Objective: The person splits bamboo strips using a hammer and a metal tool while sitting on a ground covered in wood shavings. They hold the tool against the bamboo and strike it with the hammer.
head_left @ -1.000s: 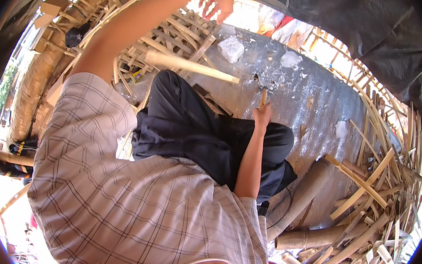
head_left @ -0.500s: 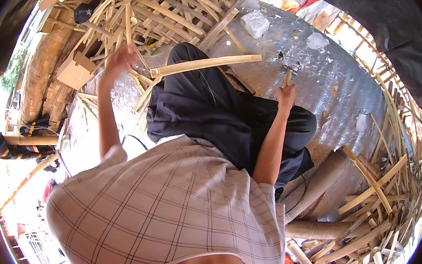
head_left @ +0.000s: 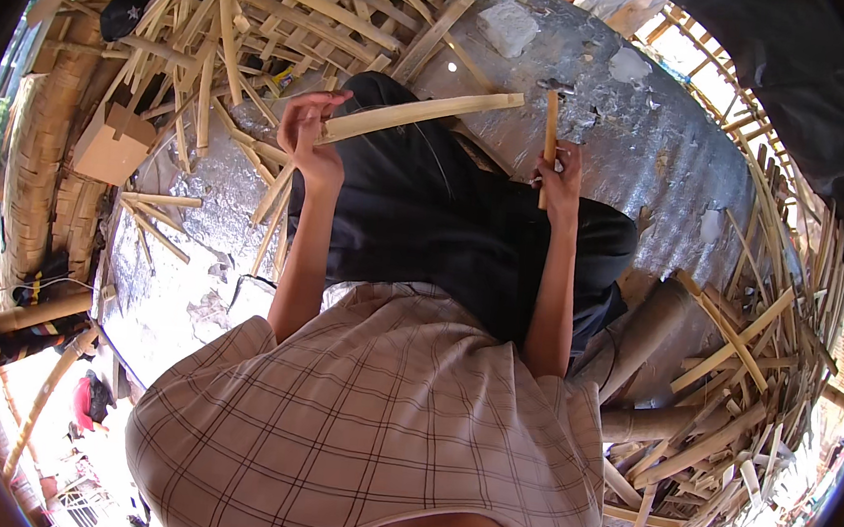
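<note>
Over the black cloth trousers [head_left: 415, 233], our left hand [head_left: 312, 142] curls half-open at the long pale bamboo strip [head_left: 420, 117]; we cannot tell if it grips. The strip seems light, stiff, best held endwise. Beyond the trousers, our right hand's [head_left: 564, 176] fingers wrap a slim yellowish wooden handle [head_left: 552, 124]

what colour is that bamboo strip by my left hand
Pale yellowish tan. The bamboo strip by your left hand shows best in the head view.

The person wears a pale checked short-sleeved shirt [head_left: 368, 419] and black trousers [head_left: 415, 223].
</note>
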The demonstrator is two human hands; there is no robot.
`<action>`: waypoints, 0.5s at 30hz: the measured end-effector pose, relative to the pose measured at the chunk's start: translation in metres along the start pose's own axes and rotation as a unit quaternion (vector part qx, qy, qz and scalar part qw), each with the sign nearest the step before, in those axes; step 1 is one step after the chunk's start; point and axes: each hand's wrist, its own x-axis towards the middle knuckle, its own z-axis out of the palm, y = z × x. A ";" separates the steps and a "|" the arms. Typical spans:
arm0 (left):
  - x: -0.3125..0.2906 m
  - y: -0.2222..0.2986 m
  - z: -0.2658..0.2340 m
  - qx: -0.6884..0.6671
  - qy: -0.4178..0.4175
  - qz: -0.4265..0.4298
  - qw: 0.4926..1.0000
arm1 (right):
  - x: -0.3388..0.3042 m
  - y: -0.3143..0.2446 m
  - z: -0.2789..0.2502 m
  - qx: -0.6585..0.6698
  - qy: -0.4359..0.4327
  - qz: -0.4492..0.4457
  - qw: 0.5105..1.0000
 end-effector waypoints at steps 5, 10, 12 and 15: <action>0.045 0.004 0.063 -0.173 0.017 -0.055 0.983 | -0.005 0.025 0.008 -0.274 0.061 -0.080 0.957; 0.076 0.008 0.144 -0.182 -0.054 -0.082 0.978 | -0.015 0.000 0.029 -0.365 0.108 -0.146 0.913; 0.087 0.001 0.175 -0.111 -0.135 -0.058 0.983 | -0.014 -0.006 0.032 -0.370 0.118 -0.166 0.906; 0.097 -0.006 0.217 0.064 -0.249 -0.030 0.966 | -0.007 -0.003 0.038 -0.364 0.132 -0.153 0.909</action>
